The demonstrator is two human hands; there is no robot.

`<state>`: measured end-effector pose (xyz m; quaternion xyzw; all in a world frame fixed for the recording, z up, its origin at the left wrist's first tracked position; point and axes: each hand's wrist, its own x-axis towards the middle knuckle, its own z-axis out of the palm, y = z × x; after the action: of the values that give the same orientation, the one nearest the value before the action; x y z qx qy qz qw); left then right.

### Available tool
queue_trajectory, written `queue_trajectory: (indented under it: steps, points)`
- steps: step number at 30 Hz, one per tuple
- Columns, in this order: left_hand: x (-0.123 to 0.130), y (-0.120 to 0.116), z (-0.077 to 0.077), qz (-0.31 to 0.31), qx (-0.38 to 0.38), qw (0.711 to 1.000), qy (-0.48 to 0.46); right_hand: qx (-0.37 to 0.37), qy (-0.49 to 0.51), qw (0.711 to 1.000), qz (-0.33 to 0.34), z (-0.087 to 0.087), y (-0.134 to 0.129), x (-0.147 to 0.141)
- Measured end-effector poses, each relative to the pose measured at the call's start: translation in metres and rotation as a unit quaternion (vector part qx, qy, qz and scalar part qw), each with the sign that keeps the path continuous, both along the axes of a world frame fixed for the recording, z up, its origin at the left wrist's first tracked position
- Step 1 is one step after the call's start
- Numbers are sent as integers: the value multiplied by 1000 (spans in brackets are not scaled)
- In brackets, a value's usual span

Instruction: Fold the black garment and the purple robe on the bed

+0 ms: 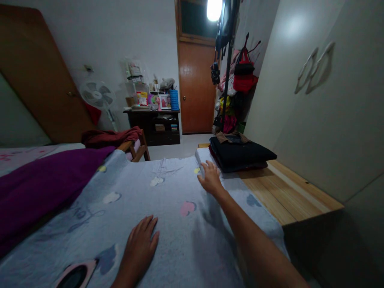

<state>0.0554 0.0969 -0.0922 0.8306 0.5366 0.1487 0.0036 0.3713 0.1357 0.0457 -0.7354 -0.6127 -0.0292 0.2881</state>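
Note:
My left hand (140,244) lies flat, fingers outstretched, on a light blue sheet (171,228) printed with hearts and clouds. Farther forward, my right hand (210,176) is spread over the sheet near its far right part; whether the fingertips touch the cloth I cannot tell. Neither hand holds anything. Just beyond the right hand sits a stack of folded dark clothes (240,152), partly on the sheet and partly over the wooden boards. A pink-rimmed object with a dark oval face (76,276) rests left of my left hand, cut off by the frame's bottom edge.
Wooden boards (276,188) run along the right side, beside a pale cabinet (315,120). A purple cloth (54,180) covers the left side. Beyond stand a white fan (97,96), a dark shelf unit (165,128), a brown door (198,88) and hanging bags (244,76).

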Motion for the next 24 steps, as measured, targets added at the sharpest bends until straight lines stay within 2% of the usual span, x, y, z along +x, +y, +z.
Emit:
queue_trajectory:
  steps: [4,7,10,12,15,17,18,21,24]
  points:
    - [1,-1,2,1,2,1000,-20,-58,34,996,51,-51,-23,-56]
    - [2,-2,3,0,12,999,-30,-90,49,994,47,-86,-37,-84]
    - [2,-4,5,2,9,1000,-28,-110,48,992,39,-106,-47,-97]
    - [2,-4,6,-1,5,1000,-25,-110,71,990,51,-106,-47,-97]
    - [3,-5,8,-1,1,1000,-26,-66,212,973,67,-86,-39,-75]
    - [3,-6,10,1,-3,1000,-30,14,366,930,35,-66,-30,-47]
    - [4,-6,11,4,-6,999,-32,72,446,892,-9,-56,-26,-29]
    - [4,-8,14,7,-14,999,-36,138,502,850,-80,-38,-20,32]
    - [2,-8,17,3,-18,999,-31,201,561,788,-156,-38,-22,88]
